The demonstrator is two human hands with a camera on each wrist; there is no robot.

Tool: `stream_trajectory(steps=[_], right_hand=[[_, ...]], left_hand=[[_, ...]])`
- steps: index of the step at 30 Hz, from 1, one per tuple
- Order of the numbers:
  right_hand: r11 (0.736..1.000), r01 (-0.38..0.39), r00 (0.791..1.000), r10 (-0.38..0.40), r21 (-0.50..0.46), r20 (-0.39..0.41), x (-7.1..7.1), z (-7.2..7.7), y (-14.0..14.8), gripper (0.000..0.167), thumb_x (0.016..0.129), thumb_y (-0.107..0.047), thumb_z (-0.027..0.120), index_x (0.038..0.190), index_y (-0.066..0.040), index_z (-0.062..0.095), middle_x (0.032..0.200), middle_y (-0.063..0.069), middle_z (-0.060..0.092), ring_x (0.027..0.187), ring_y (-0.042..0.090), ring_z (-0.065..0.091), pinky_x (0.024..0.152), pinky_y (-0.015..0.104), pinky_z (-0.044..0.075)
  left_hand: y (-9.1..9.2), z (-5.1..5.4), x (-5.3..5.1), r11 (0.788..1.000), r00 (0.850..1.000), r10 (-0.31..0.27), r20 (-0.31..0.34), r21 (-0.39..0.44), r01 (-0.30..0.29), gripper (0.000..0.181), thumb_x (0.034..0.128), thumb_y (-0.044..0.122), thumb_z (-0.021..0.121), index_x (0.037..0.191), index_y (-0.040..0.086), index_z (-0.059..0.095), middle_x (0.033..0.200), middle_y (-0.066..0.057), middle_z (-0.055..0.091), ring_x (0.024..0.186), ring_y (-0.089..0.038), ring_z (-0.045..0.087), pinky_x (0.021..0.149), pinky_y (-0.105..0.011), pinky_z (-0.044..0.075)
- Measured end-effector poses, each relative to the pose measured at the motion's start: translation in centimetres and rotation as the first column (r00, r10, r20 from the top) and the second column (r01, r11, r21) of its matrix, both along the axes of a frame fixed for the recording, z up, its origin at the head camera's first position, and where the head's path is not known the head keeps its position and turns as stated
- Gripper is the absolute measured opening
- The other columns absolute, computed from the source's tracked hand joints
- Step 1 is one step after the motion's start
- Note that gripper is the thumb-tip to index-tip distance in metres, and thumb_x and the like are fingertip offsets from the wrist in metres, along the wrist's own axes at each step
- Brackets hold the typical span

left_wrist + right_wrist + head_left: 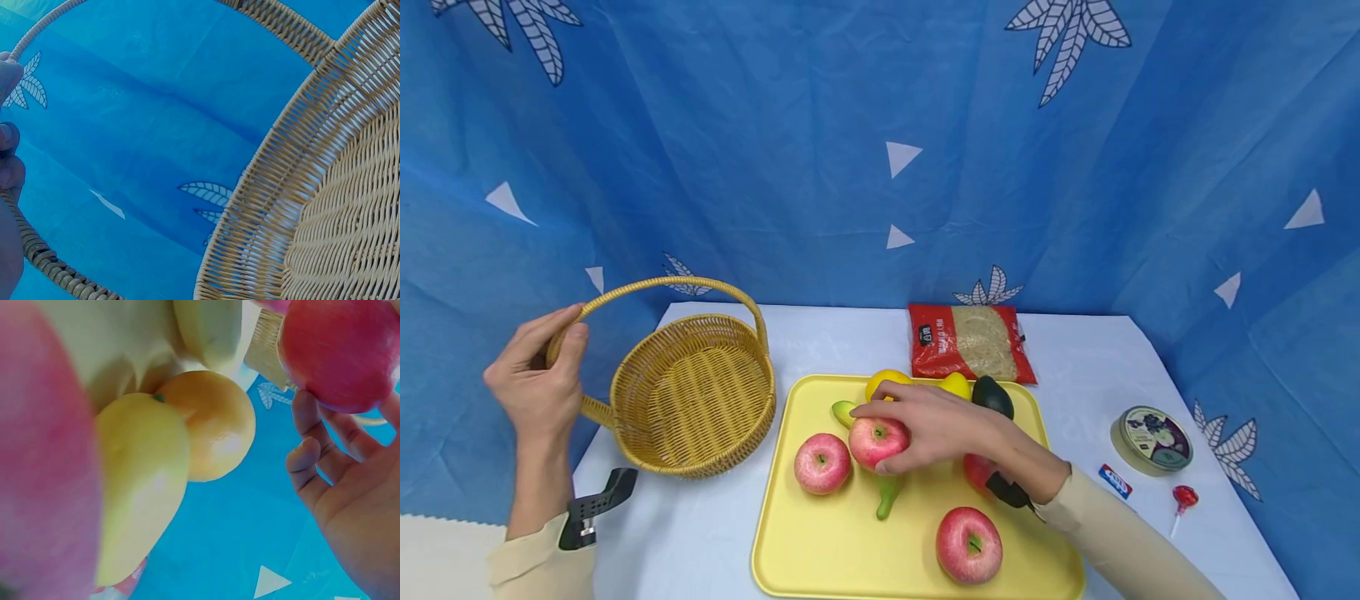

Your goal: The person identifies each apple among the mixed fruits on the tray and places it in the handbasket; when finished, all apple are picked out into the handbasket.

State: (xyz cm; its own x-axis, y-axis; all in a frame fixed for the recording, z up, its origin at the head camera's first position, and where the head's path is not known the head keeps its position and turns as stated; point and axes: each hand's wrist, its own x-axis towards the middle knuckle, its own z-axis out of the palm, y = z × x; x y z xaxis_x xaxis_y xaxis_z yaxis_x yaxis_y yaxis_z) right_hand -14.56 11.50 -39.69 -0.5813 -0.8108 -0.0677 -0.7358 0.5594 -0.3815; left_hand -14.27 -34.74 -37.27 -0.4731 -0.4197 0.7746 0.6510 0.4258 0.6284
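Note:
In the head view my left hand [542, 379] grips the handle [681, 283] of a round wicker basket [758, 421], which tilts so that its bare woven inside shows. The left wrist view catches only fingers at the handle's edge. Over a yellow tray [835, 554], my right hand [936, 423] holds a red-pink apple [874, 443] between thumb and fingers. Below that apple a green banana [887, 497] shows in part. One apple [822, 463] lies to its left, another apple [968, 546] nearer the front. Under my right wrist a red fruit [977, 472] is partly hidden.
Along the tray's far edge are an orange [886, 382], a yellow mango-like fruit [957, 384] and a dark green avocado-like fruit [992, 396]. Behind lies a red bag of grain [973, 342]. On the right are a round tin [1152, 442], a small packet [1115, 481] and a lollipop [1185, 497].

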Motion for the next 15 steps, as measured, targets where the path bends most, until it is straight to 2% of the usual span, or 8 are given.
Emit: stream_trajectory(steps=[5,12,15], right_hand=[[0.999,-0.03,1.0,0.03,-0.027,-0.001,-0.3,0.2,-1.0,0.07,0.082,-0.07,0.065,0.145,-0.042,0.05,0.127,-0.013,0.051,0.105,0.004,0.051,0.084,0.025,0.049],[0.995,-0.069,0.998,0.069,-0.074,-0.004,-0.9,0.4,-2.0,0.069,0.083,-0.068,0.066,0.144,-0.038,0.053,0.128,-0.012,0.05,0.105,0.005,0.052,0.081,0.023,0.05],[0.994,-0.074,0.997,0.074,-0.081,0.0,-1.0,0.6,-2.4,0.069,0.082,-0.068,0.066,0.143,-0.039,0.052,0.127,-0.013,0.05,0.105,0.005,0.052,0.082,0.023,0.05]], left_hand=[[-0.5,-0.4,-0.1,1.0,1.0,0.019,0.018,-0.016,-0.019,0.021,0.0867,-0.004,0.074,0.106,-0.013,0.073,0.106,-0.011,0.076,0.08,-0.003,0.066,0.067,-0.009,0.046],[0.9,0.8,0.8,1.0,1.0,0.023,0.013,-0.011,-0.023,0.02,0.0873,-0.004,0.073,0.105,-0.013,0.072,0.103,-0.006,0.076,0.08,-0.002,0.065,0.068,-0.009,0.046],[1.2,1.1,0.9,1.0,1.0,0.018,0.016,-0.004,-0.018,0.02,0.0872,-0.005,0.073,0.105,-0.013,0.072,0.103,-0.004,0.076,0.08,-0.002,0.064,0.067,-0.01,0.046]])
